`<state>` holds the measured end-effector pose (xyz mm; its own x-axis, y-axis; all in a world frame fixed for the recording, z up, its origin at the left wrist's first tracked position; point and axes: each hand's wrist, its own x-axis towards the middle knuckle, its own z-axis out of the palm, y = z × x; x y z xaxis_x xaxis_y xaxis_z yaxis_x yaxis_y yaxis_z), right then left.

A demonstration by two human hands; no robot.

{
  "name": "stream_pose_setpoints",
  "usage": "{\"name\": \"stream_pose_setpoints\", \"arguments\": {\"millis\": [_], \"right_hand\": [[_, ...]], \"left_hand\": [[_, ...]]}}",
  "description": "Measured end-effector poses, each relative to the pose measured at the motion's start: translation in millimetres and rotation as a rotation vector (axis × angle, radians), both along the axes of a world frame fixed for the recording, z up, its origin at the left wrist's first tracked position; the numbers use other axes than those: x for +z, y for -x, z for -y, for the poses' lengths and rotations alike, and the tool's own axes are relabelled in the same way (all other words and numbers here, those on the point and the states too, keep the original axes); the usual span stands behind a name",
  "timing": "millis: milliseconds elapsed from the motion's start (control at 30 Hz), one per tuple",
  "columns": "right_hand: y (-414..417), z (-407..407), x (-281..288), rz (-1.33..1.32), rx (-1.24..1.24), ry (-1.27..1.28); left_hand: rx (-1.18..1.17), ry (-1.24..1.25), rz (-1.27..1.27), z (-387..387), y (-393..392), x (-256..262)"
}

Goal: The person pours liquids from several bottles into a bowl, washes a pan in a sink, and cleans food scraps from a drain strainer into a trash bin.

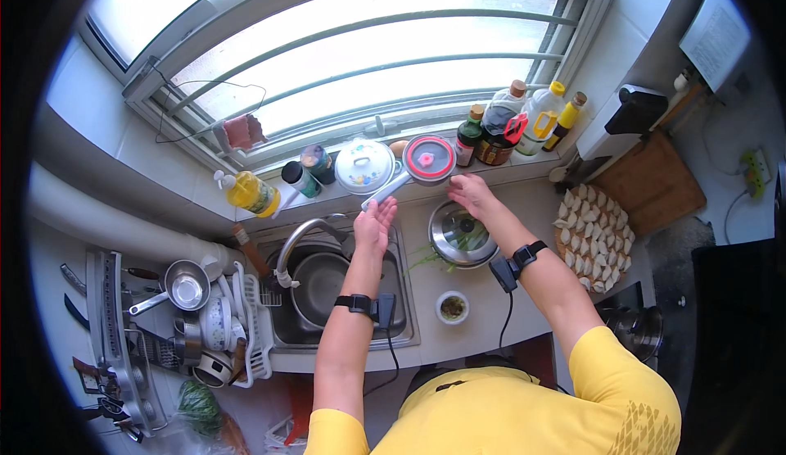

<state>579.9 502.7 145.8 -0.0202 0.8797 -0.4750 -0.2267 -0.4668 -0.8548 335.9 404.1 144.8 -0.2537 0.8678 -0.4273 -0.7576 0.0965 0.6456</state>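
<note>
My left hand [375, 224] is raised palm up under the grey handle [385, 191] of a small saucepan; whether its fingers grip the handle I cannot tell. The saucepan's red-rimmed lid [430, 158] lies near the windowsill edge, right of a white enamel pot [365, 166] with a floral pattern. My right hand [471, 194] is by the saucepan's lower right side, fingers apart, above a steel pan with a glass lid [465, 234]. Green stalks stick out from under that lid. A small white bowl [452, 307] with dark chopped contents stands on the counter.
A steel sink [334, 295] with a curved faucet [300, 240] is at left, beside a loaded dish rack [255, 332]. Bottles, including a green one [469, 135] and a dish soap bottle [253, 194], line the sill. Dumplings cover a round board [594, 238] at right, near a cutting board [654, 181].
</note>
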Motion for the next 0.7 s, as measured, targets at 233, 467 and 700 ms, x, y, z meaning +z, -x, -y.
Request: {"name": "stream_pose_setpoints", "arguments": {"millis": [233, 467, 700], "right_hand": [[29.6, -6.0, -9.5, -0.085, 0.154, -0.106], [31.8, -8.7, -15.1, -0.114, 0.087, -0.102], [34.4, 2.9, 5.5, -0.158, 0.078, -0.030]], "left_hand": [[-0.004, 0.003, -0.008, -2.4, 2.1, 5.4], [-0.038, -0.015, -0.012, -9.3, 10.4, 3.4], [-0.045, 0.174, 0.040, -12.5, 19.5, 15.1]]}}
